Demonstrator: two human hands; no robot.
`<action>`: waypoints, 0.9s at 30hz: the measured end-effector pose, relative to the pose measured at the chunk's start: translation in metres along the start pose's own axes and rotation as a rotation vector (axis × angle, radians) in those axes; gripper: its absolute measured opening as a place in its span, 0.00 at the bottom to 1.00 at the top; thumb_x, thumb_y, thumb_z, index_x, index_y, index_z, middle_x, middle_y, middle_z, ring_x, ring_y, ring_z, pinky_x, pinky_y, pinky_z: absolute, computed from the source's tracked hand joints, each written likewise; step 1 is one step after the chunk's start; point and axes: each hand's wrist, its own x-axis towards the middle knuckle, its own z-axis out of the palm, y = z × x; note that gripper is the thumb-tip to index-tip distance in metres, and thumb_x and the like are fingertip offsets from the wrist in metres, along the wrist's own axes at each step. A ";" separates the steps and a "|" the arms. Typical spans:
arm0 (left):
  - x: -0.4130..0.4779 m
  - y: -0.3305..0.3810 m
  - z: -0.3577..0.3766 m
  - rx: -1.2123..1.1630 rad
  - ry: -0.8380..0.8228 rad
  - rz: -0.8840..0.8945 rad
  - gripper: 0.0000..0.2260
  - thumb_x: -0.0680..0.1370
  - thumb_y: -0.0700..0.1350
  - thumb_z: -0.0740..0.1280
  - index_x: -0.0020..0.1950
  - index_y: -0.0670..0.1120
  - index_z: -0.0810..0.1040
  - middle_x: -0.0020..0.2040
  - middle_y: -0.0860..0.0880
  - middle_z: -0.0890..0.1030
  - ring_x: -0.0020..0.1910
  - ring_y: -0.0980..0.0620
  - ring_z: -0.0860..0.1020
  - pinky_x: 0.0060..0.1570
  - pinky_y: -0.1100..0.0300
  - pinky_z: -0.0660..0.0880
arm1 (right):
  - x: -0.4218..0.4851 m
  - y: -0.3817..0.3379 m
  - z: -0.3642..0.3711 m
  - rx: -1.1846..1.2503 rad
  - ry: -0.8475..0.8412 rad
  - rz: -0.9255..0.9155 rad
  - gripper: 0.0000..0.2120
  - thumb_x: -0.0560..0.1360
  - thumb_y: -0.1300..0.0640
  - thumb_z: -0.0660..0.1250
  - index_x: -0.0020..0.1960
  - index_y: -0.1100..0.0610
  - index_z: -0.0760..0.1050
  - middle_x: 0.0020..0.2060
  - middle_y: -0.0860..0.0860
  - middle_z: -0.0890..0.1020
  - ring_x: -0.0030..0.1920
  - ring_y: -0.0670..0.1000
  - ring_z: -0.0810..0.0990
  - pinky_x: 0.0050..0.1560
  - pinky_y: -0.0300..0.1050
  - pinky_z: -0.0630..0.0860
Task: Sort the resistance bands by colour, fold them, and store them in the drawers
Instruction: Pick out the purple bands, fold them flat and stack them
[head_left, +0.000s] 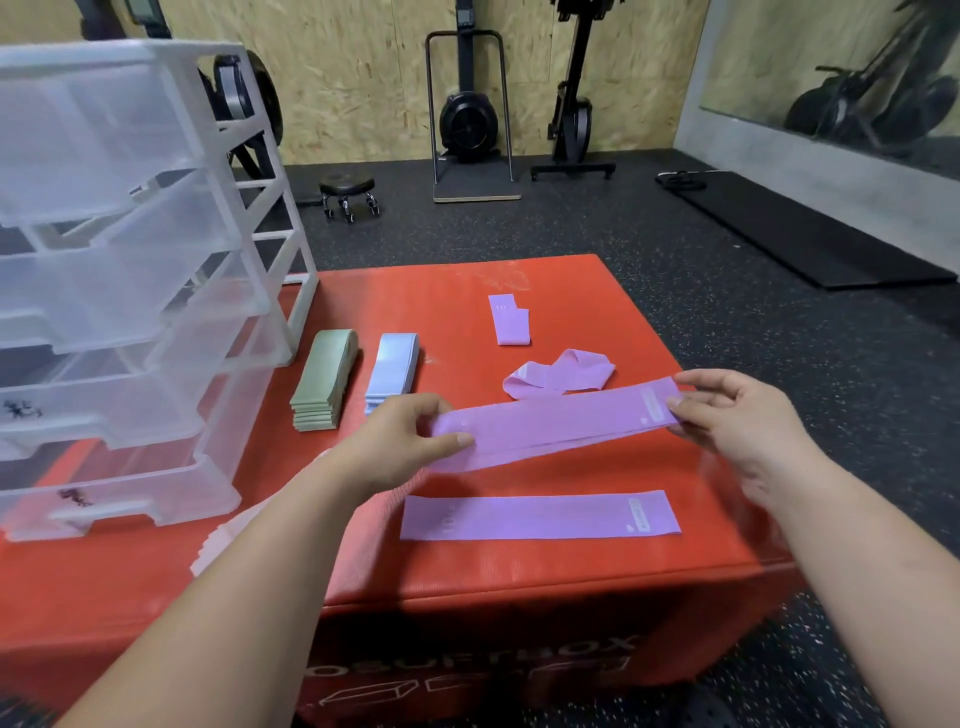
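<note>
A purple resistance band (556, 423) is stretched flat in the air above the red box (519, 577). My left hand (400, 441) pinches its left end, and my right hand (737, 415) pinches its right end. Below it, a second purple band (540, 517) lies flat on the box. A crumpled purple band (561, 371) and a folded purple band (511, 319) lie farther back. A stack of green bands (324, 384) and a stack of blue bands (392, 371) sit side by side left of centre. The clear plastic drawer unit (130, 291) stands at the left, its drawers pulled out.
Pale pink bands (221, 545) peek out beside my left forearm. Beyond the box is dark rubber flooring with a small wheeled stool (348, 195), gym machines against the wooden wall, and a black mat (800, 234) at the right.
</note>
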 end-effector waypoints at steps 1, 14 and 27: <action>-0.004 0.000 -0.001 -0.063 0.007 -0.027 0.08 0.77 0.47 0.79 0.49 0.47 0.83 0.43 0.43 0.86 0.40 0.52 0.81 0.47 0.46 0.81 | -0.002 0.001 0.001 -0.015 -0.013 0.012 0.14 0.76 0.72 0.72 0.59 0.61 0.80 0.45 0.59 0.84 0.39 0.49 0.85 0.40 0.38 0.84; -0.045 -0.004 -0.008 -0.284 0.097 -0.138 0.07 0.73 0.40 0.82 0.49 0.45 0.88 0.49 0.40 0.88 0.44 0.50 0.83 0.47 0.56 0.80 | -0.037 0.006 0.006 -0.081 -0.067 0.017 0.08 0.77 0.71 0.72 0.53 0.62 0.85 0.46 0.57 0.86 0.43 0.51 0.84 0.48 0.43 0.85; -0.072 -0.007 -0.003 -0.175 0.227 -0.115 0.12 0.75 0.37 0.79 0.52 0.53 0.87 0.52 0.47 0.84 0.43 0.53 0.80 0.54 0.50 0.82 | -0.060 0.021 -0.007 -0.156 0.014 -0.057 0.08 0.74 0.67 0.76 0.50 0.57 0.87 0.41 0.55 0.85 0.40 0.49 0.81 0.45 0.43 0.79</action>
